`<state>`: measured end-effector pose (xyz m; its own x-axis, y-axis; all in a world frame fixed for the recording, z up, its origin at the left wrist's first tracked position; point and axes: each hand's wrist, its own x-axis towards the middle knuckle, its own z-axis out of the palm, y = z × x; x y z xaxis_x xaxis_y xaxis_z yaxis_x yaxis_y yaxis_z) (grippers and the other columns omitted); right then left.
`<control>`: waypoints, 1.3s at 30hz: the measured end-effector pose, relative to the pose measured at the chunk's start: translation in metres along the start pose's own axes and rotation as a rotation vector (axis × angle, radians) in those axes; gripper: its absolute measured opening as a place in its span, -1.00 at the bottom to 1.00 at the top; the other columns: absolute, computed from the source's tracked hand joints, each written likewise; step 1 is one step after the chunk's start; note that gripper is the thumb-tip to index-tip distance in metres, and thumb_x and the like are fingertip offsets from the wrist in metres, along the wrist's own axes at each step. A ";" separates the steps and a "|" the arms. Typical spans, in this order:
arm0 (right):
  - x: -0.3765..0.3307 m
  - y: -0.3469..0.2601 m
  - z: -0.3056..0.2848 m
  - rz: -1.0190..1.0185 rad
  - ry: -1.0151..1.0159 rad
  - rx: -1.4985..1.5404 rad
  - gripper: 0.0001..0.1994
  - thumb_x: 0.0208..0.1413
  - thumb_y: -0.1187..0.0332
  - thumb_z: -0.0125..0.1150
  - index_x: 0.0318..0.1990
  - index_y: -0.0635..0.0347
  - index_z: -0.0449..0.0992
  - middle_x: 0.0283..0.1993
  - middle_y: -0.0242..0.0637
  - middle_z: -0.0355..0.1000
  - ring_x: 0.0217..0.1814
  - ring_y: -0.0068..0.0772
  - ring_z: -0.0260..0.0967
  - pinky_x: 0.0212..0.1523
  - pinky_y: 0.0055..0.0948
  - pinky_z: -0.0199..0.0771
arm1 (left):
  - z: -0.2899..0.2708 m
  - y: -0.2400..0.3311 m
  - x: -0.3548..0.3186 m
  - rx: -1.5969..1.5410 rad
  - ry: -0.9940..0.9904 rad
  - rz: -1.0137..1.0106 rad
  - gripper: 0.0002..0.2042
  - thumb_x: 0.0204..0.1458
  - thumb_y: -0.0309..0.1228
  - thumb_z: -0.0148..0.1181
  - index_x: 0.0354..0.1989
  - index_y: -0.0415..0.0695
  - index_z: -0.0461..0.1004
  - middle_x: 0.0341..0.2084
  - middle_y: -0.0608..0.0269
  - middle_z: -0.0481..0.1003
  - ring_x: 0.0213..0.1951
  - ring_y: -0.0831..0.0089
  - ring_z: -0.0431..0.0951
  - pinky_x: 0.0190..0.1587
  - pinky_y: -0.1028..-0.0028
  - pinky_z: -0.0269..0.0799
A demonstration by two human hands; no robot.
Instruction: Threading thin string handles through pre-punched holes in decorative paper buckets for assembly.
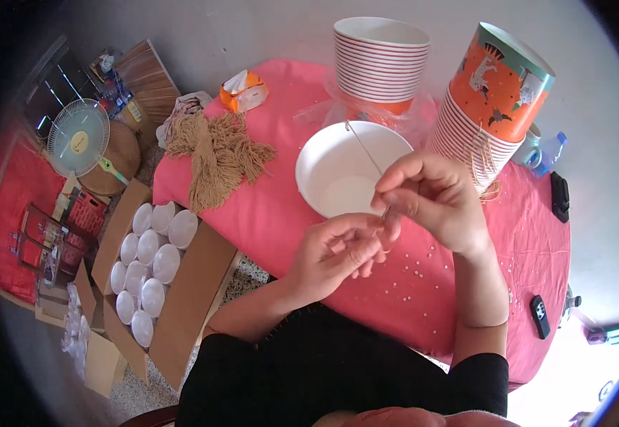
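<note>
Over the near edge of the pink table, my two hands meet in front of a white paper bucket point(313, 160). A thin brown string point(366, 149) runs from the bucket's far rim to my fingers. My right hand point(437, 203) pinches the string between thumb and forefinger. Just below and to its left, my left hand point(345, 252) has its fingertips closed at the string's lower end, which is mostly hidden there. The bucket's open mouth faces up toward me, and its inside is plain white.
Behind the bucket stands a stack of paper buckets point(382, 71); a taller orange patterned stack point(484, 96) leans at right. Brown strings point(220, 153) lie bundled at left beside an orange tissue pack point(244, 91). White bits point(417, 269) dot the tablecloth. A carton point(199, 285) of white cups sits lower left.
</note>
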<state>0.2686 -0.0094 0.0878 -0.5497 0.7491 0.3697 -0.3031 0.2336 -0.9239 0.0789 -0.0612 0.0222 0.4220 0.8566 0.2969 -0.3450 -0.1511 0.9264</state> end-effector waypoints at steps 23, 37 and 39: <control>0.010 0.007 -0.041 -0.417 0.537 -1.448 -0.78 -0.01 0.60 0.22 -0.16 0.29 0.51 -0.29 -0.27 0.46 -0.38 -0.53 0.42 -0.38 -0.52 0.38 | -0.024 0.009 -0.039 0.380 0.207 -0.263 -0.83 0.22 -0.44 0.12 -0.15 -0.29 0.51 -0.49 0.32 0.51 -0.54 0.73 0.37 -0.51 0.69 0.27; -0.009 -0.002 0.019 -0.247 -0.275 -0.825 -0.86 -0.03 0.50 0.20 -0.27 0.26 0.51 -0.30 -0.12 0.50 -0.24 0.00 0.47 -0.24 -0.15 0.47 | -0.014 0.011 -0.026 0.333 0.213 -0.005 -0.84 0.19 -0.52 0.13 -0.10 -0.32 0.47 -0.48 0.30 0.51 -0.49 0.72 0.42 -0.48 0.69 0.30; -0.009 -0.001 0.017 -0.306 -0.237 -0.877 -0.87 -0.05 0.53 0.29 -0.30 0.25 0.56 -0.41 -0.21 0.47 -0.35 -0.14 0.48 -0.34 -0.30 0.45 | -0.013 0.012 -0.024 0.314 0.209 -0.041 -0.86 0.20 -0.52 0.12 -0.13 -0.32 0.47 -0.48 0.30 0.51 -0.48 0.72 0.43 -0.47 0.70 0.30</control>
<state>0.2609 -0.0266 0.0875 -0.7156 0.4564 0.5288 0.1783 0.8513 -0.4935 0.0537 -0.0767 0.0231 0.2392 0.9422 0.2344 -0.0440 -0.2307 0.9720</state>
